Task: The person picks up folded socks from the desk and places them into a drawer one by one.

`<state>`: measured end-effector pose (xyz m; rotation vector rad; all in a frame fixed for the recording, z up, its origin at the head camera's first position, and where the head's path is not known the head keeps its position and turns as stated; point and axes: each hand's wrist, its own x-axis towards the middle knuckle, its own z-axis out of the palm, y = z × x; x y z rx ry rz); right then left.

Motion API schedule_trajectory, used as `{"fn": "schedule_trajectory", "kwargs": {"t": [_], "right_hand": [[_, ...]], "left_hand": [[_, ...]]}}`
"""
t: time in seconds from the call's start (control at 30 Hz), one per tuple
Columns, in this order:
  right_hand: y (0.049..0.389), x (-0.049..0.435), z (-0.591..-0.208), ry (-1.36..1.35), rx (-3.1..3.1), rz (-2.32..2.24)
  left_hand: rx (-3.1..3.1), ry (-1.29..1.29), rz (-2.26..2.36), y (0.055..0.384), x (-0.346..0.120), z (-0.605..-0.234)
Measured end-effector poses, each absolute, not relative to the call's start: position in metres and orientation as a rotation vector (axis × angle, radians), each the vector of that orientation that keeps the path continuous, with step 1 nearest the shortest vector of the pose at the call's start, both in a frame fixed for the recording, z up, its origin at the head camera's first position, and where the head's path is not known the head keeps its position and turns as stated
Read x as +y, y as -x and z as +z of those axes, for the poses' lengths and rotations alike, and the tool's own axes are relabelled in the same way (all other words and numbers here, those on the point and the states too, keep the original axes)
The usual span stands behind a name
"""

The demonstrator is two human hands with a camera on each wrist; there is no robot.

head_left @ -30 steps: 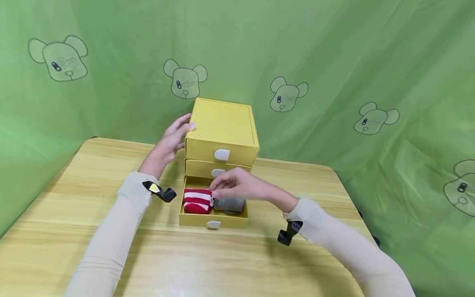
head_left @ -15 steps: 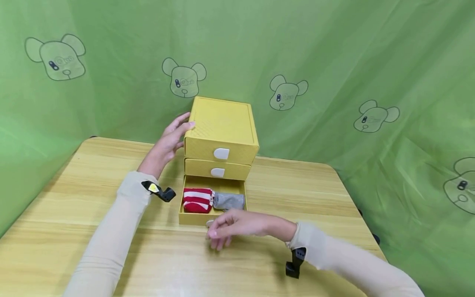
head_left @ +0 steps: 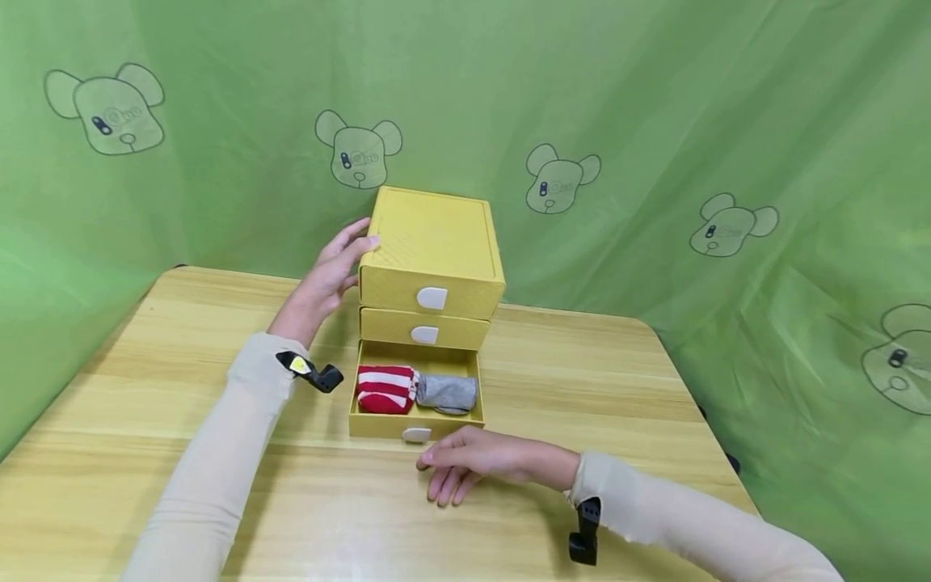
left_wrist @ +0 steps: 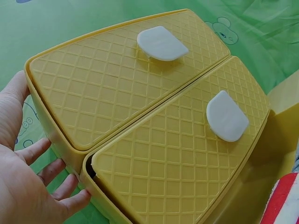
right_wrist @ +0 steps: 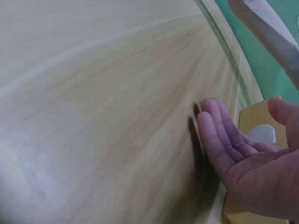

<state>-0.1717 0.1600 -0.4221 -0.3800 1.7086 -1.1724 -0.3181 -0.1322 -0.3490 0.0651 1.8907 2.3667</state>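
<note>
A yellow drawer box [head_left: 436, 234] with white tabs stands at the back of the table. Its bottom drawer [head_left: 378, 426] is pulled out; the two drawers above are closed. Inside the bottom one lie a rolled red-and-white striped cloth [head_left: 385, 390] on the left and a rolled grey cloth [head_left: 447, 393] on the right. My left hand [head_left: 327, 271] rests against the box's left side, thumb at the top edge; in the left wrist view its fingers [left_wrist: 65, 187] lie along that side. In front of the open drawer, my right hand [head_left: 480, 461] holds nothing, fingers loosely bent low over the table.
The wooden table [head_left: 349, 517] stretches to both sides of the box and toward me. A green curtain [head_left: 465, 97] with mouse-head prints hangs close behind the box and along both sides. Black wrist cameras [head_left: 585, 529] jut from the sleeves.
My right hand has drawn back from over the rolled cloths in the drawer, toward me, to just before the drawer front. My left hand has stayed on the box.
</note>
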Motion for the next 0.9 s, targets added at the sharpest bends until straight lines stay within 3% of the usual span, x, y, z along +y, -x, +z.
{"fn": "schedule_trajectory", "kwargs": {"t": [0.9], "right_hand": [[0.156,0.141,-0.430,0.075,1.918,-1.521]], "left_hand": [[1.875,-0.053,2.383,0.318,-0.132,-0.348]]}}
